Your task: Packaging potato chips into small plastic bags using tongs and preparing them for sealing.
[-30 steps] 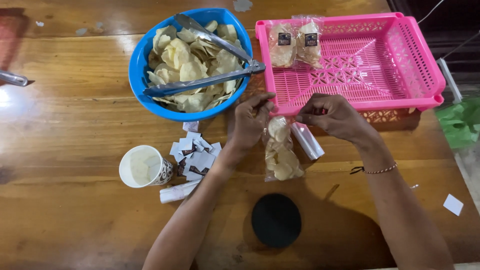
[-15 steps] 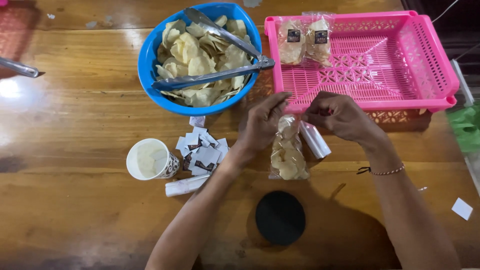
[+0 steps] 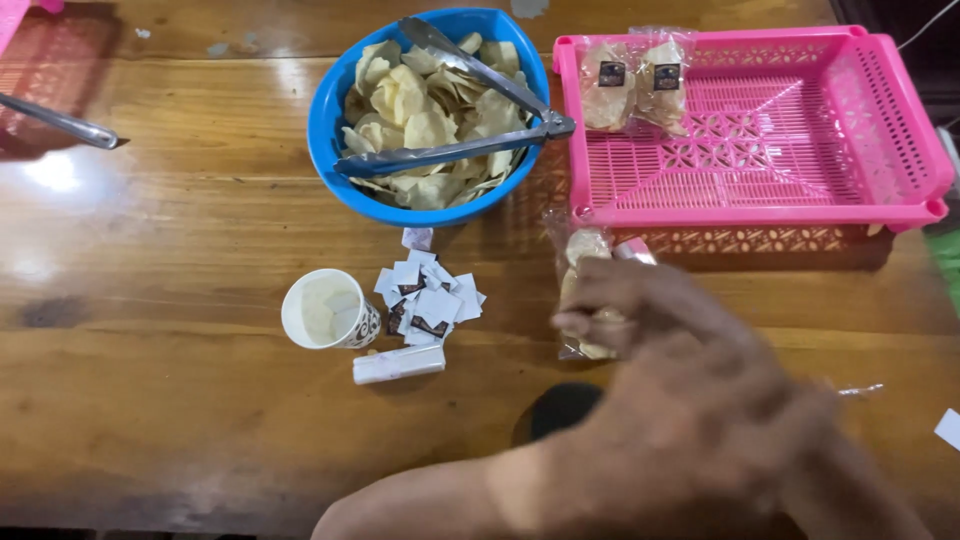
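Observation:
Both my hands are blurred by motion and overlap at the lower right. My right hand (image 3: 640,305) hovers over a clear bag of chips (image 3: 586,246) lying on the wooden table, fingers pointing left; whether it grips anything is unclear. My left forearm comes in from the bottom left, and my left hand (image 3: 600,455) is lost in the blur under the right one. Left of the bag lie a pile of small white and brown labels (image 3: 425,298), a white tube (image 3: 398,364) and a paper cup (image 3: 325,310).
A blue bowl (image 3: 330,115) of chips with metal tongs (image 3: 450,155) across it stands at the back. Next to it a pink basket (image 3: 760,215) holds two packed chip bags (image 3: 635,85). A black disc (image 3: 560,408) lies near me, and a metal handle (image 3: 60,120) at far left.
Both hands have let go of the bag's top and pulled back towards me; the right one now sweeps left over the bag. The view has shifted left.

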